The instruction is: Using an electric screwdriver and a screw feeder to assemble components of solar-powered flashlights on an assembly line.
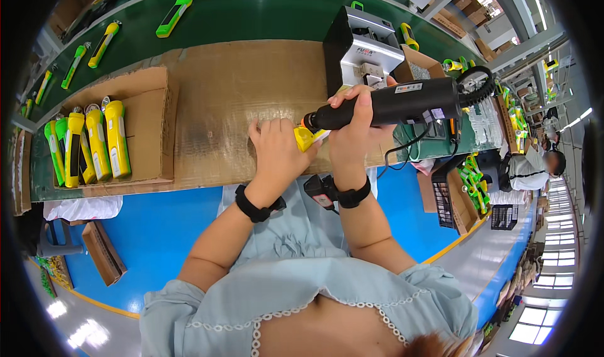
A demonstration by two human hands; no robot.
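Note:
My right hand [352,130] is wrapped round a black electric screwdriver [409,102] held almost level, its tip pointing left. The tip meets a yellow plastic flashlight part [305,138] on the cardboard-covered bench. My left hand [280,146] is closed over that part, and its fingers hide most of it. A coiled black cable [476,80] runs from the screwdriver's back end. Just beyond my right hand stands a black and silver screw feeder [374,48].
A cardboard tray [165,124] at left holds several yellow and green flashlights [116,136]. Other flashlights [174,16] lie on the green surface [220,14] behind. A small box of screws [420,70] stands right of the feeder. A black crate [443,196] is at lower right.

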